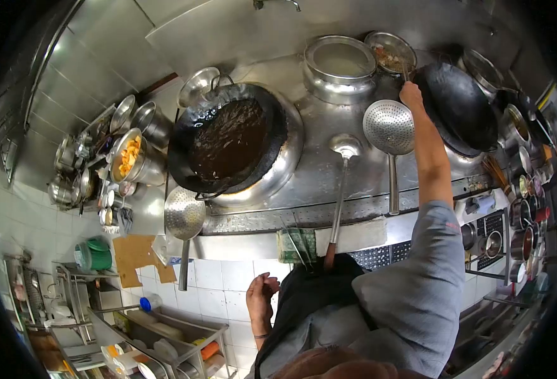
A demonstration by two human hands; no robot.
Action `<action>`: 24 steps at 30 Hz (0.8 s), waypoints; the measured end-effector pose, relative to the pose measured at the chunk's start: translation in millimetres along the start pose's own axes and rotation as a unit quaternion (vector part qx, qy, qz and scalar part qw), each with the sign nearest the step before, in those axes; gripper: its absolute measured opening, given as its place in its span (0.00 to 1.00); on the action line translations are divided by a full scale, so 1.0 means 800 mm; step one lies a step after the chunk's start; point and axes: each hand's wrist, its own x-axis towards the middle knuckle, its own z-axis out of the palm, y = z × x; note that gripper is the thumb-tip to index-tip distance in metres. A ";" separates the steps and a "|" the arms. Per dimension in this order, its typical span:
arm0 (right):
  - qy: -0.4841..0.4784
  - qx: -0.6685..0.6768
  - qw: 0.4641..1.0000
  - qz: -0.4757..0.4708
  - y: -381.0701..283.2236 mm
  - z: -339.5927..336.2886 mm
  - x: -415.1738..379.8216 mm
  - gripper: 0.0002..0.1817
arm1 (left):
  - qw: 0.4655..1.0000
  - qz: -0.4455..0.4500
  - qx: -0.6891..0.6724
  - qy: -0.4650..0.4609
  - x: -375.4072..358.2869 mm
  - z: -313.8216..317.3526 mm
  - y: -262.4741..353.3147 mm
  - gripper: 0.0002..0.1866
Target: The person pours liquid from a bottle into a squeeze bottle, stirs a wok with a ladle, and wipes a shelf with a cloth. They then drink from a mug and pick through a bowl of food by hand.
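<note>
My right hand [411, 95] is stretched to the back of the stove, its fingers closed round the thin handle of a utensil [405, 71]. The utensil's far end reaches into a metal bowl [390, 50] of mixed food bits. Low in the view, my left hand [263, 290] hangs beside my apron with its fingers curled; what they hold, if anything, is hidden. A perforated skimmer [388, 128] lies on the steel counter below my right hand. To its left rests a long-handled ladle [345, 146]. A lidded steel pot [340, 62] stands left of the bowl.
Dark liquid moves in a large wok [228, 139] at left, with another skimmer [185, 213] over the stove edge. A second black wok [458, 107] sits right of my forearm. Containers, one with orange pieces [129, 156], crowd the far left. A folded cloth [296, 245] hangs at the front edge.
</note>
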 end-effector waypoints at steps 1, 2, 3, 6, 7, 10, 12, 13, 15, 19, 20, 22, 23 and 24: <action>0.002 0.023 1.000 0.017 -0.002 -0.003 -0.019 0.17 | 1.000 -0.002 -0.001 0.005 -0.003 0.002 -0.001 0.17; 0.025 0.044 0.999 -0.002 0.000 0.002 -0.031 0.18 | 1.000 -0.005 0.008 0.009 -0.006 0.006 0.001 0.17; 0.046 0.067 0.996 -0.023 0.003 0.009 -0.041 0.18 | 1.000 -0.002 0.020 0.008 -0.005 0.004 -0.001 0.19; 0.143 0.164 0.969 -0.118 0.013 0.032 -0.094 0.21 | 0.999 0.002 0.032 0.013 0.000 0.001 -0.006 0.20; 0.181 0.202 0.951 -0.151 0.018 0.036 -0.121 0.23 | 0.999 0.003 0.040 0.017 0.001 0.002 -0.004 0.20; 0.125 0.221 0.957 -0.140 0.010 0.021 -0.246 0.24 | 0.999 0.001 0.050 0.002 0.007 0.001 -0.002 0.20; 0.077 0.275 0.950 -0.129 0.017 0.029 -0.330 0.25 | 0.998 0.001 0.069 -0.014 0.009 0.002 -0.001 0.20; 0.068 0.300 0.942 -0.134 0.022 0.039 -0.369 0.25 | 0.997 0.000 0.080 -0.019 0.011 0.002 0.000 0.19; 0.052 0.332 0.931 -0.146 0.026 0.055 -0.446 0.27 | 0.994 0.005 0.098 -0.042 0.014 0.000 -0.001 0.19; -0.033 0.355 0.928 -0.105 0.022 0.076 -0.562 0.31 | 0.982 0.041 0.170 -0.069 0.013 0.004 0.000 0.18; -0.045 0.330 0.937 -0.103 0.020 0.075 -0.579 0.31 | 0.979 0.050 0.187 -0.070 0.009 0.002 0.002 0.18; -0.069 0.281 0.951 -0.107 0.013 0.076 -0.601 0.31 | 0.965 0.078 0.234 -0.090 0.010 -0.010 -0.006 0.18; -0.047 0.282 0.950 -0.123 0.013 0.080 -0.609 0.31 | 0.963 0.087 0.240 -0.089 0.008 -0.013 -0.008 0.18; -0.025 0.285 0.948 -0.139 0.014 0.088 -0.613 0.32 | 0.961 0.096 0.245 -0.088 0.005 -0.017 -0.010 0.18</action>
